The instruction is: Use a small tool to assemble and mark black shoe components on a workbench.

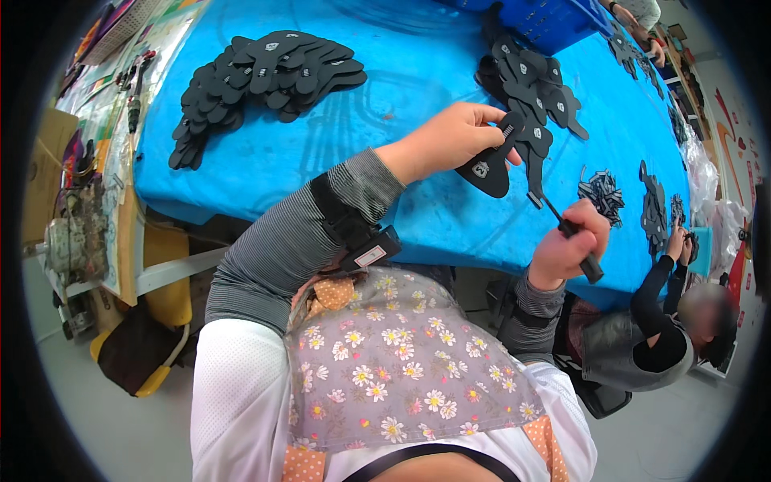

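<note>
My left hand (459, 138) is closed on a flat black hourglass-shaped piece (484, 170) with a light shield emblem, holding it over the blue-covered table. My right hand (572, 247) is wrapped round the black handle of a thin-shafted hand tool (593, 268). Its shaft slants up and left, below the held piece. At its tip is a small dark strip with a pale end (536, 198); whether the two touch I cannot tell. Right of the tool lies a heap of small grey and black strips (602, 195).
Similar black pieces lie in a fanned pile (273, 76) at the left and a second pile (534, 80) beyond my hands. At the back stands a blue crate (554, 24). A co-worker (642, 337) sits at the right; another person's hands (642, 36) are at the far right corner.
</note>
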Action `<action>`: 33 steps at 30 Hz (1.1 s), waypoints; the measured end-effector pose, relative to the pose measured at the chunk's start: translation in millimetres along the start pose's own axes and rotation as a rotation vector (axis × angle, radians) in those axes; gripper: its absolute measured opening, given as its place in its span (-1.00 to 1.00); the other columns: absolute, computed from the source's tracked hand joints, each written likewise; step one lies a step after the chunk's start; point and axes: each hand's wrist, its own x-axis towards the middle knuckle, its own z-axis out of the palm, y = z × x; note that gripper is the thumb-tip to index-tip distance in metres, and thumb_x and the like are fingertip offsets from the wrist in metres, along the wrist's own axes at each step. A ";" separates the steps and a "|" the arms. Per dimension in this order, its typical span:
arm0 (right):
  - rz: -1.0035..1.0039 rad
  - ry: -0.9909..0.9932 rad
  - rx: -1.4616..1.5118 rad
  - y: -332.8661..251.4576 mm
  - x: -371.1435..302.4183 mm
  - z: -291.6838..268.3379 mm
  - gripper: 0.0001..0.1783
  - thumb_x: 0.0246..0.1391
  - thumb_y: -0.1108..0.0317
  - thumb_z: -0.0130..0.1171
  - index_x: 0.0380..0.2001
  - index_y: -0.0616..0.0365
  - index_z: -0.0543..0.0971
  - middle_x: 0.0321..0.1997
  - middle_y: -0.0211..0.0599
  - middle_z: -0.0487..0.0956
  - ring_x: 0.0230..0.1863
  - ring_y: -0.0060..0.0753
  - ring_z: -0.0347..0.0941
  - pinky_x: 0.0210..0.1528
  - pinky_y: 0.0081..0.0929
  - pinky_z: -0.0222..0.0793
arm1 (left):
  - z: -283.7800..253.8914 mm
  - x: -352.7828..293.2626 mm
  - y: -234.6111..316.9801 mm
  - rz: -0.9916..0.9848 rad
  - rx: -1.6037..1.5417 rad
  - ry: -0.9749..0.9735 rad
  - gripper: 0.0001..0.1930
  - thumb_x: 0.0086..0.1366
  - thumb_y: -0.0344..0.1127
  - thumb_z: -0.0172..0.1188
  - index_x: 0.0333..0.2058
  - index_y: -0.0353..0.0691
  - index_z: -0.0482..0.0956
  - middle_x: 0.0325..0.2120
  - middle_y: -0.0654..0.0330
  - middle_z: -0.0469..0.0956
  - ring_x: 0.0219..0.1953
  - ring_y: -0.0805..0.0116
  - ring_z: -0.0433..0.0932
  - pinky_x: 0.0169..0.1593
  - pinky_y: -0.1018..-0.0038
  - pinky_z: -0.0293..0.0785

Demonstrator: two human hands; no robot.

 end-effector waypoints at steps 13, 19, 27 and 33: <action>-0.027 -0.347 -0.220 -7.0 16.9 18.5 -0.71 -0.32 0.71 0.19 -0.41 0.22 0.48 -0.43 -0.22 0.49 -0.45 -0.29 0.41 -0.42 -0.49 0.31 | -0.1 2.7 -6.0 0.026 -0.003 -0.011 -0.74 0.19 -0.42 -0.07 -0.17 -0.37 0.47 -0.37 0.15 0.57 -0.34 0.46 0.54 -0.18 0.52 0.48; -0.027 -0.411 -0.212 -8.7 17.2 19.6 -0.69 -0.35 0.70 0.21 -0.42 0.21 0.49 -0.43 -0.22 0.48 -0.43 -0.25 0.40 -0.41 -0.46 0.29 | -1.3 2.8 -6.3 0.033 0.002 -0.006 -0.76 0.18 -0.44 -0.08 -0.21 -0.37 0.48 -0.39 0.17 0.56 -0.34 0.48 0.53 -0.17 0.53 0.47; -0.034 -0.421 -0.233 -11.4 19.1 18.5 -0.70 -0.36 0.70 0.20 -0.43 0.21 0.49 -0.44 -0.22 0.48 -0.43 -0.22 0.40 -0.41 -0.44 0.29 | -0.1 2.2 -5.5 0.050 0.006 -0.001 -0.73 0.18 -0.44 -0.08 -0.16 -0.38 0.48 -0.39 0.16 0.56 -0.35 0.47 0.53 -0.18 0.52 0.47; -0.023 -0.439 -0.217 -13.2 22.5 20.2 -0.72 -0.36 0.70 0.19 -0.46 0.22 0.48 -0.50 -0.22 0.49 -0.45 -0.22 0.41 -0.41 -0.44 0.30 | -4.5 5.4 -9.9 0.010 -0.060 0.042 -0.77 0.24 -0.39 -0.04 -0.21 -0.38 0.50 -0.38 0.14 0.58 -0.36 0.48 0.53 -0.23 0.57 0.46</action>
